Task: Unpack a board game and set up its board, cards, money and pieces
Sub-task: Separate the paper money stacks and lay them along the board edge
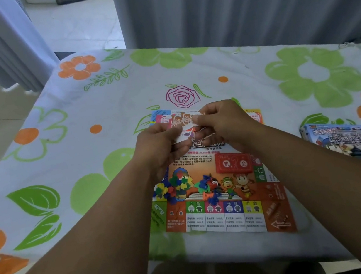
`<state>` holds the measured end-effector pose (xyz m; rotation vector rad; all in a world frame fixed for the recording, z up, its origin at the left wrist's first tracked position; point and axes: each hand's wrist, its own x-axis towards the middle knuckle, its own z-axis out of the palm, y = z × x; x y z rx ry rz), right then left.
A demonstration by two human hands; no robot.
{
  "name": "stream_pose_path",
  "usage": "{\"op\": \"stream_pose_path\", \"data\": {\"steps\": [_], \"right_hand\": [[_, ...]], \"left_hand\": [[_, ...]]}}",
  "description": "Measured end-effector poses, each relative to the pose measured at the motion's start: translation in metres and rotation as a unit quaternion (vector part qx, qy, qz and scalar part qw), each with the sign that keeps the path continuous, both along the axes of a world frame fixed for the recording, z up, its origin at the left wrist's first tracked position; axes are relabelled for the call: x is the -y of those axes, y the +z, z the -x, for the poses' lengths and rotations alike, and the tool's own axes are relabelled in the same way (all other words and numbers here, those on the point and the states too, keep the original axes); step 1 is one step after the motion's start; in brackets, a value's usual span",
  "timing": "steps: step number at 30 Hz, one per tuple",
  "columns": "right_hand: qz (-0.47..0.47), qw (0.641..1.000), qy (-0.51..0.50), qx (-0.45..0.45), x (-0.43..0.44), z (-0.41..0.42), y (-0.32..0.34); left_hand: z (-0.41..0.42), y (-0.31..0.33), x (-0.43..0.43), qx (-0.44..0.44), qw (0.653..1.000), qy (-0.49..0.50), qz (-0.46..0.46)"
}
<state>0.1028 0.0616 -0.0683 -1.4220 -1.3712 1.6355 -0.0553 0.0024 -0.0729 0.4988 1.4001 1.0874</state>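
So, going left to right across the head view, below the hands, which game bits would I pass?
Small coloured plastic pieces → red card stack → game box. The first two lie on the board; the box lies on the tablecloth. The left hand and right hand hold printed paper slips farther back.

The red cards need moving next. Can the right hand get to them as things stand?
Probably yes. The red cards lie uncovered on the board close by the right hand, with nothing between. But it first must let go of the paper packet it shares with the left hand.
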Motion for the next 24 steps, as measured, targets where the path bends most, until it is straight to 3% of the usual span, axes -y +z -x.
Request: {"op": "stream_pose_path", "data": {"steps": [15, 24], "right_hand": [[-0.025, 0.997, -0.07, 0.037, -0.003, -0.03, 0.003], [-0.026, 0.98, -0.196, 0.029, -0.018, -0.064, 0.007]], "left_hand": [[-0.03, 0.0, -0.008, 0.041, 0.999, -0.015, -0.002], [-0.033, -0.003, -0.009, 0.038, 0.999, -0.012, 0.009]]}}
